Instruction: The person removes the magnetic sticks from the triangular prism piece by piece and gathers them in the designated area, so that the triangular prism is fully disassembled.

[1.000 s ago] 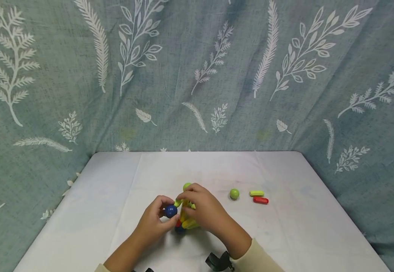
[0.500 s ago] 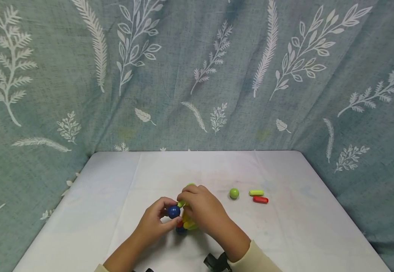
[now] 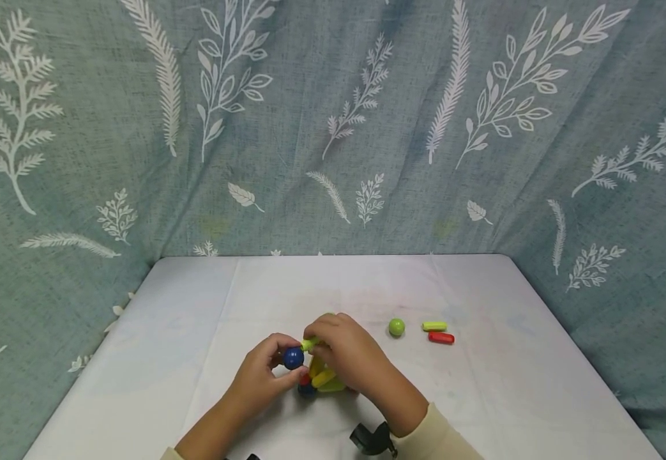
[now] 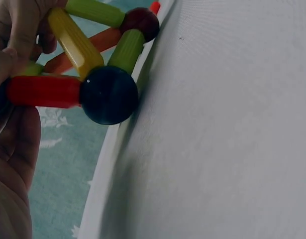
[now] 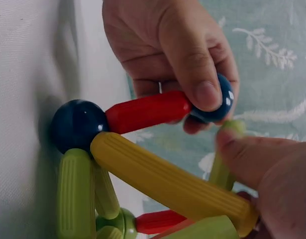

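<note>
My left hand point(image 3: 260, 374) pinches a blue ball point(image 3: 294, 358) between thumb and fingers. A red rod point(image 5: 148, 110) links that ball to a lower blue ball point(image 5: 79, 127) at the white table. My right hand point(image 3: 347, 348) pinches a lime-green rod point(image 3: 310, 344) whose end is at the held ball; whether they touch I cannot tell. From the lower ball a yellow rod point(image 5: 172, 181) and green rods point(image 5: 75, 194) run into a ball-and-rod frame. In the left wrist view a dark red ball point(image 4: 140, 25) joins other rods. The right hand hides part of the frame.
Right of the hands, a loose green ball point(image 3: 396, 328), a lime-green rod point(image 3: 434, 326) and a red rod point(image 3: 441, 337) lie on the white tabletop point(image 3: 482, 383). A leaf-patterned curtain point(image 3: 333, 128) stands behind the table.
The left hand and its blue ball shifted slightly right, then stayed. The right hand also moved a little right, and more of its lime-green rod and of the yellow rods now shows.
</note>
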A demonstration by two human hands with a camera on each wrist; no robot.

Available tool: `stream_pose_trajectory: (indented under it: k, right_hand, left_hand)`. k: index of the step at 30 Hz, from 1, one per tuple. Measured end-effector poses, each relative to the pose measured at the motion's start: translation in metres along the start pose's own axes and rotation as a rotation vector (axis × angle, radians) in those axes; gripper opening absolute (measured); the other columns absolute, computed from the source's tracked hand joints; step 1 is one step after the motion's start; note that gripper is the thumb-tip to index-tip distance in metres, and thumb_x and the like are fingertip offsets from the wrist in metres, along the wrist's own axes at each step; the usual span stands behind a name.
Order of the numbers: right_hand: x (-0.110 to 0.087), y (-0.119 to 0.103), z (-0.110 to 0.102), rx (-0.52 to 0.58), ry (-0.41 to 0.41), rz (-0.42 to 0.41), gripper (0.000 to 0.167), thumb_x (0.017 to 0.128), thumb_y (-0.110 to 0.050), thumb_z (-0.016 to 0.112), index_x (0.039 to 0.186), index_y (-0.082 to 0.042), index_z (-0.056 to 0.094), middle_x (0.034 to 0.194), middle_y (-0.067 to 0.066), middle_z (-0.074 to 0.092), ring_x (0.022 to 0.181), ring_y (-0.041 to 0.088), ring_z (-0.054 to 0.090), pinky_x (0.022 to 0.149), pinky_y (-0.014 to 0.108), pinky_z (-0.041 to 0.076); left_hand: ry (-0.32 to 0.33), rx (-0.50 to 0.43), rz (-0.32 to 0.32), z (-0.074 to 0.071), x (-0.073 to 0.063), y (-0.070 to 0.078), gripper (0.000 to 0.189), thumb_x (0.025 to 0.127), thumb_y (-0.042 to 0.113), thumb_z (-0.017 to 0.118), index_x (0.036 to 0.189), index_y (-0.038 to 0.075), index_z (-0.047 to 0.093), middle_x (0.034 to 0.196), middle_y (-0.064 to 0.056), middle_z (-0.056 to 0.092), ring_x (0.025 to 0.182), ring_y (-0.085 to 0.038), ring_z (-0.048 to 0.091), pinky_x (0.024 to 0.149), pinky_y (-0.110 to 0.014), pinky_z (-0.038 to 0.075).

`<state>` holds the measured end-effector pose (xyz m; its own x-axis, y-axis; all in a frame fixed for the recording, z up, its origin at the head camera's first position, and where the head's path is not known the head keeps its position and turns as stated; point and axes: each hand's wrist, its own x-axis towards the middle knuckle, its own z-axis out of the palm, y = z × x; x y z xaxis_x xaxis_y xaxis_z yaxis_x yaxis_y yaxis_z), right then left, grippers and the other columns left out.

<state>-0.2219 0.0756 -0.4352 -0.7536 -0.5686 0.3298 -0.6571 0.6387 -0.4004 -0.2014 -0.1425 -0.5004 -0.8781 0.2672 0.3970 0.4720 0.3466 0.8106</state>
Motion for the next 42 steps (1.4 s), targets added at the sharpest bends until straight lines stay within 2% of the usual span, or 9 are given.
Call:
stream_pose_trajectory:
  k: [4,11,17,23,27,31,34,39,42]
  right_hand:
    - [0.000,0.003,-0.002,0.084,-0.013,0.051,0.019,0.098,-0.024,0.076,0.116,-0.025,0.072,0.115,-0.014,0.070,0.111,0.007,0.062,0.099,0.030,0.055]
    - [-0.002,0.004,-0.007,0.046,-0.019,0.046,0.019,0.097,-0.024,0.077,0.116,-0.026,0.074,0.117,-0.014,0.069,0.114,0.008,0.062,0.100,0.031,0.055]
    - [-0.008,0.010,-0.014,0.069,-0.003,0.101,0.020,0.095,-0.022,0.079,0.115,-0.026,0.076,0.118,-0.014,0.068,0.114,0.008,0.063,0.098,0.031,0.056]
    - [-0.018,0.022,-0.024,0.092,0.030,0.140,0.026,0.094,-0.021,0.080,0.120,-0.025,0.076,0.117,-0.014,0.069,0.107,0.006,0.064,0.092,0.030,0.058]
    - [-0.027,0.035,-0.027,0.064,0.046,0.163,0.024,0.093,-0.018,0.081,0.116,-0.025,0.077,0.110,-0.014,0.068,0.100,0.005,0.064,0.086,0.028,0.058]
    - [-0.037,0.053,-0.029,0.036,0.056,0.231,0.023,0.090,-0.017,0.084,0.109,-0.026,0.077,0.104,-0.016,0.068,0.094,0.005,0.063,0.083,0.029,0.057]
    - [-0.045,0.068,-0.031,0.031,0.055,0.322,0.022,0.088,-0.016,0.085,0.106,-0.026,0.077,0.101,-0.015,0.067,0.091,0.006,0.062,0.083,0.032,0.056]
    - [-0.058,0.090,-0.037,0.022,0.033,0.474,0.021,0.088,-0.013,0.085,0.103,-0.022,0.074,0.103,-0.010,0.068,0.096,0.010,0.063,0.088,0.038,0.056]
    - [-0.069,0.103,-0.041,0.008,0.010,0.532,0.020,0.088,-0.013,0.085,0.102,-0.020,0.072,0.106,-0.006,0.069,0.102,0.014,0.065,0.091,0.041,0.057]
  left_hand:
    - [0.014,0.017,0.001,-0.001,0.001,0.001,0.043,0.082,0.008,0.090,0.115,0.013,0.064,0.114,0.000,0.070,0.101,-0.007,0.069,0.089,-0.026,0.060]
    - [0.005,0.011,0.006,-0.001,0.001,0.001,0.042,0.083,0.009,0.089,0.116,0.010,0.064,0.113,-0.001,0.070,0.100,-0.007,0.069,0.089,-0.024,0.060]
    - [-0.002,-0.010,-0.004,-0.001,0.001,0.001,0.042,0.083,0.007,0.089,0.116,0.004,0.064,0.110,-0.001,0.069,0.097,-0.008,0.069,0.088,-0.025,0.060]
    - [0.003,0.007,-0.072,-0.001,0.002,0.003,0.042,0.082,0.007,0.089,0.116,0.005,0.064,0.109,0.000,0.069,0.097,-0.009,0.069,0.090,-0.027,0.060]
    - [0.009,0.020,-0.134,-0.001,0.003,0.005,0.042,0.082,0.007,0.089,0.115,0.008,0.065,0.109,0.000,0.069,0.097,-0.011,0.068,0.090,-0.026,0.060]
    - [-0.006,0.006,-0.195,0.000,0.003,0.007,0.043,0.083,0.011,0.089,0.117,0.010,0.064,0.110,0.000,0.069,0.098,-0.013,0.068,0.092,-0.026,0.059]
    - [-0.034,-0.014,-0.216,-0.001,0.003,0.007,0.045,0.084,0.014,0.089,0.120,0.010,0.062,0.111,-0.002,0.069,0.101,-0.016,0.067,0.095,-0.028,0.058]
    - [-0.088,-0.021,-0.212,-0.002,0.003,0.004,0.049,0.085,0.018,0.089,0.123,0.011,0.059,0.111,-0.002,0.071,0.102,-0.016,0.068,0.098,-0.032,0.058]
    - [-0.125,-0.022,-0.197,-0.002,0.002,0.000,0.050,0.086,0.020,0.088,0.125,0.011,0.059,0.111,-0.001,0.071,0.101,-0.015,0.070,0.097,-0.031,0.058]
